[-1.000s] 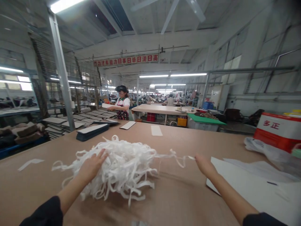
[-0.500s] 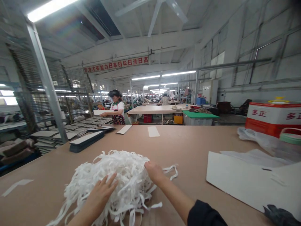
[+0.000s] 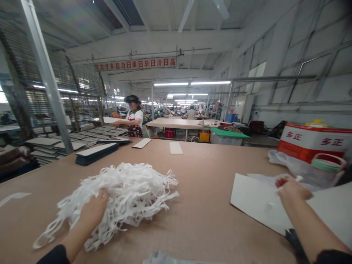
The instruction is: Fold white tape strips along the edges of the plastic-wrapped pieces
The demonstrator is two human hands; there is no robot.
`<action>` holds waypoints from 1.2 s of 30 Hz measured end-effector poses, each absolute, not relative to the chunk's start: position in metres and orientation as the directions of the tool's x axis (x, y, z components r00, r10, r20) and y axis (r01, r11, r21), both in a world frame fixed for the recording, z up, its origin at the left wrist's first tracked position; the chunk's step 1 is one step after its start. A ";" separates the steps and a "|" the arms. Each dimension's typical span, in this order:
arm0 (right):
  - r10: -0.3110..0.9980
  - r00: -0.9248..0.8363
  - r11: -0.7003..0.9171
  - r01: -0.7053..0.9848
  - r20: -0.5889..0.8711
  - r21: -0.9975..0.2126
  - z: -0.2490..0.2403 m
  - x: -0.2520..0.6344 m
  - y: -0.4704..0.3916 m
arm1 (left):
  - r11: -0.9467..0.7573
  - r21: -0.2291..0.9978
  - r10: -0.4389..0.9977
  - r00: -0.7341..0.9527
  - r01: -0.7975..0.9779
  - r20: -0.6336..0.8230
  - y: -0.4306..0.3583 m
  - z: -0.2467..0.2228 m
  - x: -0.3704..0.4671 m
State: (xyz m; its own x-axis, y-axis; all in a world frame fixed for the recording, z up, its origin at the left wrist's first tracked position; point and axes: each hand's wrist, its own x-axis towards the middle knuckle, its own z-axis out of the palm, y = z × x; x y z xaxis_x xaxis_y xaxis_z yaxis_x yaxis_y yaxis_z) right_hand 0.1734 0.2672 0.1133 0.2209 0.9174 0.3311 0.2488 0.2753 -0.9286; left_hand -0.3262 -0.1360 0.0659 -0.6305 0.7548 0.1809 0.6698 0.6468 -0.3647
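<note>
A tangled heap of white fabric strips [image 3: 134, 190] lies on the brown-topped table [image 3: 198, 212], left of the middle. On the heap's near left side rests my left hand [image 3: 93, 211], its fingers lying against the strips, the tips partly lost among them. Over at the right, my right hand [image 3: 293, 190] is closed above a large white board [image 3: 255, 201]. A small white tip sticks out beside its knuckles, but what the fingers hold is hidden. Under the right forearm a dark crumpled piece [image 3: 295, 242] shows at the board's near edge.
At the far left edge stands a stack of dark-sided panels [image 3: 96, 152], with two pale cards [image 3: 176, 147] nearby. A red-and-white box [image 3: 308, 143] and a green-lidded container [image 3: 326, 165] stand far right. Another person [image 3: 134, 117] holds a panel beyond the table.
My right hand has left the heap and moved right, over the white board, closing there. My left hand has slid a little left on the heap. The view has shifted slightly.
</note>
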 end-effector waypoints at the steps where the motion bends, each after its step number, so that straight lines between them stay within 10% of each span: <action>1: 0.929 0.212 0.252 0.239 0.304 -0.938 0.117 0.187 0.264 | 0.634 -0.378 0.765 -0.619 0.674 0.179 -0.133 0.068 -0.323; 8: 0.955 -0.292 0.079 0.064 0.057 -0.995 0.122 0.166 0.166 | 0.447 -0.303 0.852 -0.298 0.841 0.430 -0.081 0.103 -0.251; 13: 0.704 -0.704 -0.167 -0.038 -0.092 -0.985 0.106 0.111 0.065 | -0.076 0.325 0.906 -0.070 0.943 0.417 -0.057 0.112 -0.141; 19: 0.534 -0.829 -0.220 0.055 -0.167 -0.974 0.083 0.093 0.016 | -0.022 0.944 0.990 -0.126 0.331 0.067 -0.051 0.090 -0.054; 36: 0.679 -0.716 0.258 0.440 -0.163 -0.860 0.078 0.139 0.041 | 0.030 0.961 0.921 -0.366 -0.274 -0.133 -0.088 0.087 -0.103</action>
State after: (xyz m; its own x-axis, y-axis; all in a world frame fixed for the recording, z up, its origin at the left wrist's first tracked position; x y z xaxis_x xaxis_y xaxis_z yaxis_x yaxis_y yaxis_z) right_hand 0.1388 0.0414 0.0783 -0.7157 0.6792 -0.1626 0.4399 0.2576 -0.8603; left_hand -0.1031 -0.0885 0.0865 -0.3658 0.9211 -0.1331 -0.2737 0.0302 0.9613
